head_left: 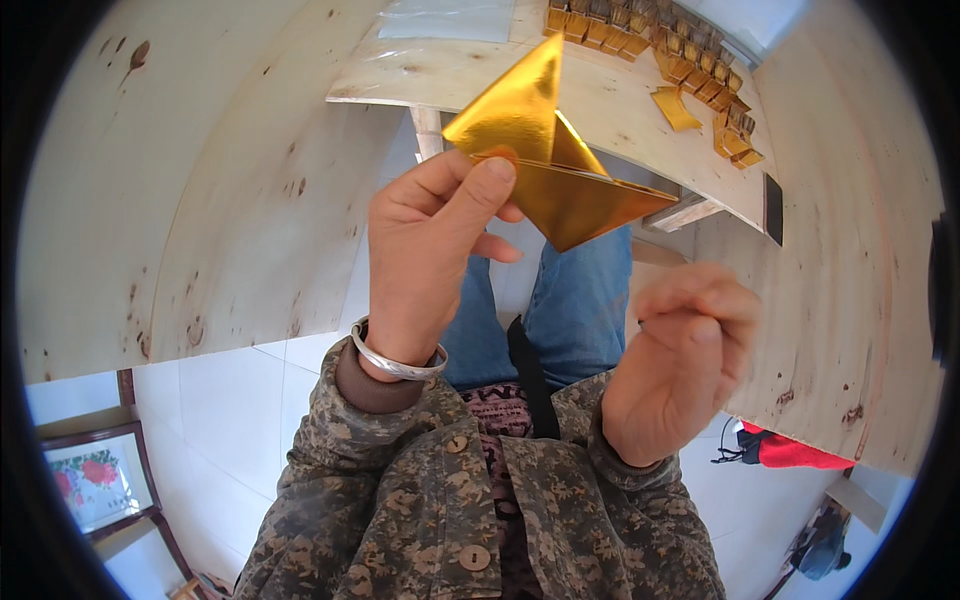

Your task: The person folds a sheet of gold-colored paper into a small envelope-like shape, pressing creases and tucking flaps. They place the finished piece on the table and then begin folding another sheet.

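1. My left hand (425,235) is closed in a pinch, thumb on the near side and fingers behind, gripping the folded gold foil paper (590,205) by its left part.
2. The paper is up in the air in front of me, above my lap: one pointed flap stands up, another corner points down, and a long tip reaches out to the right.
3. My right hand (685,370) is below and to the right of the paper, apart from it, fingers curled in towards the thumb. The fingers are blurred, so I cannot tell whether they hold anything.
4. Ahead of me is the plywood worktop (630,115), with rows of folded gold pieces (605,30) along its far side and a flatter gold piece (676,108) lying near them.
5. A silver bracelet (400,366) circles my left wrist, just beyond the cuff of my camouflage jacket (390,500).
6. Under the paper are my blue jeans (580,290).
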Available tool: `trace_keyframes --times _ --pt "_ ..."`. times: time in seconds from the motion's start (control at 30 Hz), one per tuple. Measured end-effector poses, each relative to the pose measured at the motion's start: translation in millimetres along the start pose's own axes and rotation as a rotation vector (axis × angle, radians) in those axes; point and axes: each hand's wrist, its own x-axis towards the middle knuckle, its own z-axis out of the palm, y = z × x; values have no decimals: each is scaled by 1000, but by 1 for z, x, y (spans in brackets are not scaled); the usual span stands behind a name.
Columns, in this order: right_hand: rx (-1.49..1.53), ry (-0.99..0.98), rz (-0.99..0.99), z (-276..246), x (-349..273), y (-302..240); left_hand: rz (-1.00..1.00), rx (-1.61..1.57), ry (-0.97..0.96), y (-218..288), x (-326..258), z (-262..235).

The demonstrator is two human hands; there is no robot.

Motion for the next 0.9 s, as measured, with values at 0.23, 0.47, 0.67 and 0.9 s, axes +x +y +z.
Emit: trace_keyframes --times 0.23,0.47,0.67,0.9 --pt "-85 -382 -290 -17 4 -1 -11 -72 -6 -1 -2 6" --pt "33 -94 358 -18 12 25 -57 -26 -36 -3 -1 6" --pt "145 -94 436 -15 14 30 -42 -21 -73 -4 -5 7" --pt "166 -72 422 -21 13 34 -39 6 -93 -6 -8 8"
